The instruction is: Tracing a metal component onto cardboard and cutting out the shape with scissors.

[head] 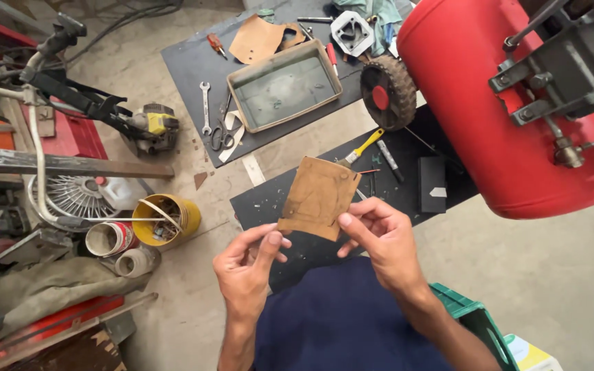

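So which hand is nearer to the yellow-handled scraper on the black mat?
Right. The right hand sits just below the scraper, pinching the brown sheet at its edge; the left hand is lower and further left, at the sheet's bottom corner.

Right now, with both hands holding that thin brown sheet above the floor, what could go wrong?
1. The brown sheet is pinched only at its lower edge by the left hand and right hand; it looks thin and might bend or tear.
2. If it slips, it could land on the dark mat, which is strewn with small debris.
3. The scissors and wrench lie loose on the floor nearby, possibly a tripping hazard.
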